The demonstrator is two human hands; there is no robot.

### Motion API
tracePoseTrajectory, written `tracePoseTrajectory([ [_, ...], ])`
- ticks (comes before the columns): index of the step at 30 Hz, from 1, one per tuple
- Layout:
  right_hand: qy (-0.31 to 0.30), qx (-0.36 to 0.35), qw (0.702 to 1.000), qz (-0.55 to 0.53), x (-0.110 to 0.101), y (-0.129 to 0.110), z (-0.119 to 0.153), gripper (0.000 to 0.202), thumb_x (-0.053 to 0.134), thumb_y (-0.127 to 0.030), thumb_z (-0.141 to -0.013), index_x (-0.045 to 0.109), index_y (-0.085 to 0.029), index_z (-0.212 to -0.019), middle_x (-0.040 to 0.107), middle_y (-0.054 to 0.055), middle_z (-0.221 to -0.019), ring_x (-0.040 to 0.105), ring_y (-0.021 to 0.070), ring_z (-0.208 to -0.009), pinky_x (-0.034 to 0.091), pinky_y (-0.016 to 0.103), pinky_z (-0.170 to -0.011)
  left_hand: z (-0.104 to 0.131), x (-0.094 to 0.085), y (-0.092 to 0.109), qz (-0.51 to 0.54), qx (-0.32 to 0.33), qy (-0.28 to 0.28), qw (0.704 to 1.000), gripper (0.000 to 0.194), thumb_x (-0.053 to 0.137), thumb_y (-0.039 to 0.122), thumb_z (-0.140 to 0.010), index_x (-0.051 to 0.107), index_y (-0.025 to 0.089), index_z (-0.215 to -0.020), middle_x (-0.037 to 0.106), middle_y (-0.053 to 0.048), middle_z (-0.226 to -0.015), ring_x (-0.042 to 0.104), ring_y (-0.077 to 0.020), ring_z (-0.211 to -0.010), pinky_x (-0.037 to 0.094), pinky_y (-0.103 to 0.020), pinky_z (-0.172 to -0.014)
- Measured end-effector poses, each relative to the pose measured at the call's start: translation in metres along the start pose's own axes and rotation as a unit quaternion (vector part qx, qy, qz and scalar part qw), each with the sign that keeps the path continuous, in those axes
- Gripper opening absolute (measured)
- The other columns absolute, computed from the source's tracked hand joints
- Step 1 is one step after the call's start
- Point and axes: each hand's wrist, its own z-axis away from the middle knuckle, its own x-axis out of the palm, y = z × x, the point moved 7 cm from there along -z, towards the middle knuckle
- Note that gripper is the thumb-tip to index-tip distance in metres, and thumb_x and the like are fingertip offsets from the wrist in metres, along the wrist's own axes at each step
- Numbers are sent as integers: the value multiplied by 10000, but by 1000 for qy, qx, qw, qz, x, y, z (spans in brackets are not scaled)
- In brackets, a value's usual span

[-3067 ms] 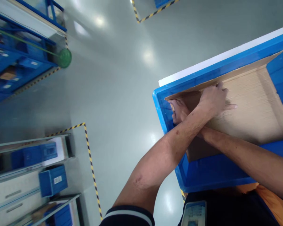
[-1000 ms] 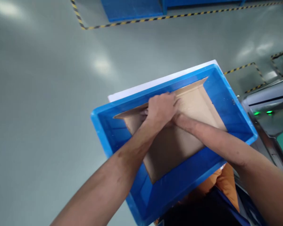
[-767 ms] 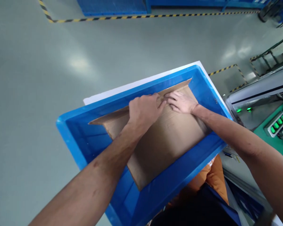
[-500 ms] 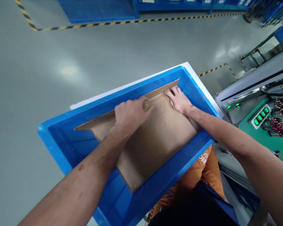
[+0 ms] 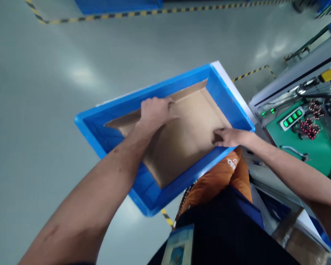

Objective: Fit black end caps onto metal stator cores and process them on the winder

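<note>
A brown cardboard sheet (image 5: 193,125) lines the inside of a blue plastic bin (image 5: 145,209). Its far edge is folded up along the bin's far wall, and bare blue bottom shows at the left end. My left hand (image 5: 156,112) rests against that upturned edge, thumb stretched apart from the fingers. At the near right corner of the sheet, my right hand (image 5: 227,137) reaches in over the rim with its fingers spread on the cardboard. Parts of the left fingers are hidden behind the hand.
The bin sits on a white surface (image 5: 223,75). To the right is a workstation with a green mat (image 5: 317,152), a green-lit switch box (image 5: 292,118) and copper-wound parts (image 5: 310,128). Yellow-black tape (image 5: 113,15) marks the grey floor. Orange cloth (image 5: 217,178) lies against the near side.
My right hand has moved from the far right corner of the cardboard to the near right corner. The left hand stays by the upturned far edge. The view has shifted.
</note>
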Motion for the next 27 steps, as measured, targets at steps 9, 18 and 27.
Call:
tracePoseTrajectory([
  [9,61,-106,992,20,-14,-8,75,745,577,-887,-1158,926,-232,-1221,906,133,-1136,809,314,-1086,510,432,-896,-8,8,-3,23,27,22,999,885,583,833,-1013,820,191,-1574,885,-149,-1474,743,-453,-1481,506,-565,-1090],
  [18,81,-25,996,-18,-14,-19,72,586,801,-767,-1104,940,-200,-1155,928,184,-1152,840,373,-1100,492,436,-931,28,10,10,-18,69,14,997,1161,181,1008,-1064,686,151,-1663,775,-47,-1624,627,-282,-1423,431,-413,-1131],
  [27,216,16,937,-275,-5,-51,126,356,1059,-371,-924,910,-263,-1229,869,142,-1492,728,324,-1492,494,437,-1305,52,46,54,-31,134,7,990,859,444,612,-1095,574,89,-1763,557,-297,-1762,513,-485,-1644,443,-565,-1312],
])
